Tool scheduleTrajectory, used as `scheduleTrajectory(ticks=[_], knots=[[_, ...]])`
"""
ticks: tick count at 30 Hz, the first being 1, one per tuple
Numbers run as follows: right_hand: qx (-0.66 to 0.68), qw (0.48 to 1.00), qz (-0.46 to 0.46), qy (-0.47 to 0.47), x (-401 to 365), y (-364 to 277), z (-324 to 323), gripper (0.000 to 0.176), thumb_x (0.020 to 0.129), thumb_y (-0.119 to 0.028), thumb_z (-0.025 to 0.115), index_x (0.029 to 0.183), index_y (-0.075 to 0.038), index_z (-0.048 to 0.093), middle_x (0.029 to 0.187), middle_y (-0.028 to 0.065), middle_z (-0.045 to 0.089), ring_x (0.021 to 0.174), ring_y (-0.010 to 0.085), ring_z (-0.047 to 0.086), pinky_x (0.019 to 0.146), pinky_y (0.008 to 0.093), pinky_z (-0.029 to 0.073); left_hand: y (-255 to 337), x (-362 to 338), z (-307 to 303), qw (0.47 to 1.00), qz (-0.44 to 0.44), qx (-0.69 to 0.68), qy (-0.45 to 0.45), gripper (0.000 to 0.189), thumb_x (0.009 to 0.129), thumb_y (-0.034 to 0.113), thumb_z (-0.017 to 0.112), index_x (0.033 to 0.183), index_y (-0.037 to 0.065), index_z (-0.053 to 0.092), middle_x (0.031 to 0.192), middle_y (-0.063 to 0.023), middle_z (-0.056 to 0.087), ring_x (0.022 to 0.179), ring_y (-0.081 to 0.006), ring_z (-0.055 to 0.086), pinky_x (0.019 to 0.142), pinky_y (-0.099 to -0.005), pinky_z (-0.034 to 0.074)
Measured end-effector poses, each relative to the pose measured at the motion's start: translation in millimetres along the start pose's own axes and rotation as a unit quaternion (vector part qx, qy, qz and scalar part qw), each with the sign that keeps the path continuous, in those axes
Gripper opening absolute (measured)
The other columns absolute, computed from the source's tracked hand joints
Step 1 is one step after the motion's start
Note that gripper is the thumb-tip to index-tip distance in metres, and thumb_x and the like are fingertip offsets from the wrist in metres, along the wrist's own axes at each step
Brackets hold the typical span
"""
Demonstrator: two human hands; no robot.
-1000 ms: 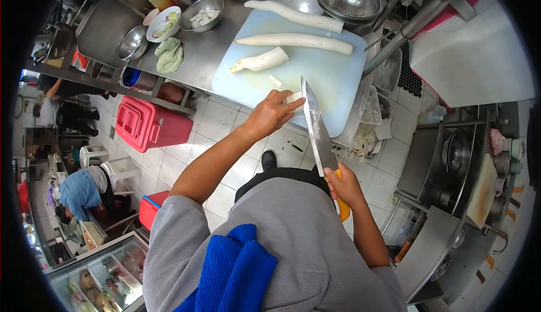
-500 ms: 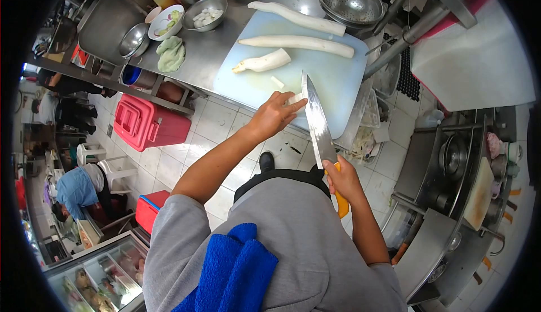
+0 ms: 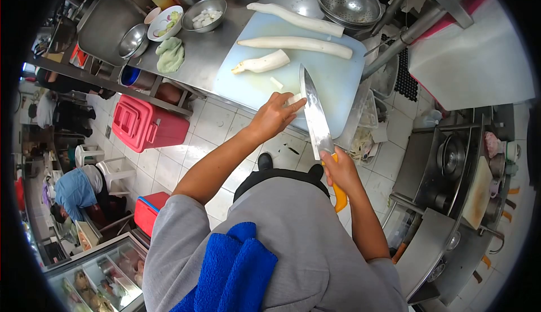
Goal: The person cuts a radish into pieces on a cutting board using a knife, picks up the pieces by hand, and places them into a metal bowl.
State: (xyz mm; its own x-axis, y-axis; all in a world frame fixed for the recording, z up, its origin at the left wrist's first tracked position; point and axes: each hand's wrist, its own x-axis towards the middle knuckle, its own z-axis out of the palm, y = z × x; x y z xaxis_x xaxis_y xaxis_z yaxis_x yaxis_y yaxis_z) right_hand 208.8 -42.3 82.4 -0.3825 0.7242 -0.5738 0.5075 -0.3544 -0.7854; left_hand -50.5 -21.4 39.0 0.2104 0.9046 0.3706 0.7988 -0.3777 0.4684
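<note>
My left hand (image 3: 274, 115) is closed on a short white root piece (image 3: 295, 101) at the near edge of the pale blue cutting board (image 3: 338, 92). The large knife (image 3: 316, 115), its yellow handle in my right hand (image 3: 340, 171), has its blade beside that piece, tip pointing away from me. Two long peeled white roots (image 3: 296, 43) (image 3: 296, 18) lie across the far part of the board. Nearer are a shorter thick root (image 3: 262, 62) and a small cut stick (image 3: 276, 83).
Left on the steel counter are a green cloth (image 3: 170, 54), a bowl of white pieces (image 3: 205, 14) and a white bowl (image 3: 165, 23). Colanders (image 3: 349, 2) stand at the back right. A red bin (image 3: 149, 123) is on the floor; people are at far left.
The knife and my right hand have shifted slightly; the blade tip sits a little farther from me. My left hand keeps its place on the root piece.
</note>
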Motion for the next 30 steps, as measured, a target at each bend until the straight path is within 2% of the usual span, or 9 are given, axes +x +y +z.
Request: scheduleTrajectory(ticks=[5, 13, 14, 16, 19, 21, 30], knots=[[-0.007, 1.000, 0.006, 0.004, 3, -7, 1, 0.037, 0.097, -0.036, 0.056, 0.095, 0.001, 0.057, 0.057, 0.0043, 0.053, 0.041, 0.0141, 0.053, 0.043, 0.0305, 0.044, 1, -1, 3, 1.000, -0.002, 0.003, 0.009, 0.058, 0.079, 0.004, 0.074, 0.133, 0.020, 0.063, 0.118, -0.0195, 0.059, 0.098, -0.0338, 0.058, 0.084, -0.0392, 0.055], [0.030, 0.999, 0.017, 0.007, 10, -19, 6, 0.036, 0.098, -0.032, 0.055, 0.109, 0.002, 0.059, 0.056, 0.0031, 0.052, 0.041, 0.0129, 0.050, 0.043, 0.0300, 0.042, 1, -3, 7, 1.000, -0.002, 0.015, 0.025, 0.062, 0.077, 0.003, 0.076, 0.135, 0.020, 0.061, 0.120, -0.0176, 0.059, 0.096, -0.0319, 0.057, 0.084, -0.0389, 0.054], [0.029, 0.999, 0.017, 0.006, 11, -18, 6, 0.036, 0.098, -0.032, 0.055, 0.109, 0.002, 0.059, 0.056, 0.0031, 0.052, 0.041, 0.0129, 0.050, 0.043, 0.0300, 0.042, 1, -3, 7, 1.000, -0.005, 0.012, 0.019, 0.061, 0.078, 0.004, 0.075, 0.135, 0.020, 0.061, 0.120, -0.0185, 0.059, 0.098, -0.0325, 0.058, 0.084, -0.0387, 0.055], [0.056, 0.998, 0.000, 0.011, 14, -15, 8, 0.030, 0.098, -0.031, 0.055, 0.100, -0.001, 0.056, 0.059, 0.0032, 0.051, 0.038, 0.0123, 0.047, 0.039, 0.0290, 0.038, 1, -3, 7, 1.000, -0.007, 0.010, 0.015, 0.061, 0.078, 0.004, 0.075, 0.135, 0.021, 0.061, 0.119, -0.0195, 0.058, 0.100, -0.0332, 0.058, 0.084, -0.0385, 0.056], [0.040, 0.999, 0.012, 0.006, 15, -20, 6, 0.033, 0.097, -0.032, 0.055, 0.106, 0.001, 0.059, 0.057, 0.0030, 0.052, 0.041, 0.0131, 0.051, 0.043, 0.0302, 0.043, 0, -3, 9, 1.000, 0.000, 0.017, 0.021, 0.062, 0.077, 0.004, 0.076, 0.135, 0.021, 0.061, 0.119, -0.0192, 0.058, 0.100, -0.0330, 0.058, 0.084, -0.0385, 0.056], [0.038, 0.999, 0.010, 0.005, 17, -20, 6, 0.033, 0.097, -0.032, 0.056, 0.105, 0.001, 0.059, 0.057, 0.0032, 0.052, 0.041, 0.0133, 0.051, 0.043, 0.0303, 0.043, 0, -3, 10, 0.999, 0.002, 0.013, 0.031, 0.064, 0.075, 0.003, 0.078, 0.135, 0.019, 0.061, 0.119, -0.0178, 0.059, 0.094, -0.0315, 0.057, 0.084, -0.0391, 0.054], [0.030, 0.999, 0.014, 0.015, 25, -32, 11, 0.035, 0.097, -0.034, 0.057, 0.104, 0.000, 0.059, 0.059, 0.0036, 0.053, 0.040, 0.0140, 0.051, 0.043, 0.0311, 0.043, 3, -4, 8, 0.999, -0.023, -0.004, 0.025, 0.065, 0.076, 0.003, 0.077, 0.137, 0.018, 0.059, 0.120, -0.0166, 0.059, 0.095, -0.0305, 0.057, 0.084, -0.0390, 0.053]])
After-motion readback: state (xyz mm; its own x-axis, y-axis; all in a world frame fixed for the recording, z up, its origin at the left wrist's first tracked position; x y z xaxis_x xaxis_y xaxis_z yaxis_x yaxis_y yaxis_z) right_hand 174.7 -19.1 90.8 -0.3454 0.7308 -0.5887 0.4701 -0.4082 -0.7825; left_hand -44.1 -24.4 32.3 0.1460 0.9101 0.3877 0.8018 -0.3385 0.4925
